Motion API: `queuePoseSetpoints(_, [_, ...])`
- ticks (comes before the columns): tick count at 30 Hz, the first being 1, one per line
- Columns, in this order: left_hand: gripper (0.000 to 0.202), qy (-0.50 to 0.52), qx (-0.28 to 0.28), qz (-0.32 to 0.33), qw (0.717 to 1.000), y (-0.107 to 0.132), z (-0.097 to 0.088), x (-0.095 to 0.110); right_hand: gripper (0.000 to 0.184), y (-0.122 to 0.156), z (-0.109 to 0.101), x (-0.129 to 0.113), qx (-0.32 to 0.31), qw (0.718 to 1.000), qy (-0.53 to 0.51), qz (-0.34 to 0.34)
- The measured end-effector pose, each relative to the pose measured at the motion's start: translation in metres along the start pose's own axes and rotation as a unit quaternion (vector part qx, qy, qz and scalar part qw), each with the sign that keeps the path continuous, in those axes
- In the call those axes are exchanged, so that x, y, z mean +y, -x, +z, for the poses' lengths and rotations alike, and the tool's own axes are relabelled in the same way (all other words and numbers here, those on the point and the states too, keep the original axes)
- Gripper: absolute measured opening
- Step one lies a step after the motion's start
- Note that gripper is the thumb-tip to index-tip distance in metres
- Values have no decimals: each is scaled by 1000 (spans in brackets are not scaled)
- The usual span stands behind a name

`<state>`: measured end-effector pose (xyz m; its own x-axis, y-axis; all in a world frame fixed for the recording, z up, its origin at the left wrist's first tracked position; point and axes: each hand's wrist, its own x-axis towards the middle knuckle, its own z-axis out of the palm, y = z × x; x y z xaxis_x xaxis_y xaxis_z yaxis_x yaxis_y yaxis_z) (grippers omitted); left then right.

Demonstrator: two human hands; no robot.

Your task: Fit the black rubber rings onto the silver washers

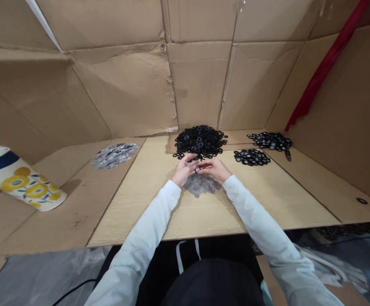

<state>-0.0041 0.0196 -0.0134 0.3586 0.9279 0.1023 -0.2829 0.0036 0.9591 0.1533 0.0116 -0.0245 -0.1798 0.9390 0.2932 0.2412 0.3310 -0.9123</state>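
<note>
Black rubber washer (pixel 197 168) — pinched between left hand (pixel 181 171) and right hand (pixel 214 168).

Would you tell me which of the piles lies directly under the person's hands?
The grey disc pile under the left hand and right hand; the black piles and silver pile lie farther off.

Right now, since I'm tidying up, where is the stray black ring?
In the head view, the stray black ring lies alone on the cardboard at far right, past the right edge of the pale wooden board.
</note>
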Motion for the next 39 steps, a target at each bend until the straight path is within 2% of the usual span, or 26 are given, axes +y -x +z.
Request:
queuePoseSetpoints(4, [20, -53, 60, -25, 996, -6, -1, -2, 34, 0, 3, -1, 80, 995, 45, -38])
queuePoseSetpoints(7, [21, -112, 44, -29, 992, -8, -1, -3, 33, 1, 7, -4, 94, 989, 84, -80])
queuePoseSetpoints(9, [18, -136, 46, -24, 989, -7, -2, -2, 37, 1, 9, -4, 88, 988, 92, -93])
queuePoseSetpoints(12, [13, -143, 108, -17, 984, -8, -6, 3, 44, -1, 12, 2, 70, 985, 137, -77])
queuePoseSetpoints(16, [12, -140, 184, -8, 973, -10, -12, 11, 22, -2, 16, 15, 26, 943, 326, -65])
queuePoseSetpoints(19, [12, -146, 201, -4, 968, -11, -13, 14, 17, -3, 18, 21, -2, 920, 385, -79])
queuePoseSetpoints(23, [13, -143, 184, 6, 972, -8, -10, 14, 11, -5, 19, 24, -3, 917, 388, -88])
queuePoseSetpoints(30, [12, -149, 181, 12, 972, -6, -7, 13, 6, -6, 22, 27, 18, 938, 340, -58])
queuePoseSetpoints(36, [10, -152, 177, 16, 972, -8, -8, 11, 18, -4, 24, 19, -6, 951, 301, -63])
queuePoseSetpoints(39, [13, -162, 172, 17, 972, -9, -10, 8, 17, -4, 25, 18, -7, 955, 291, -56])
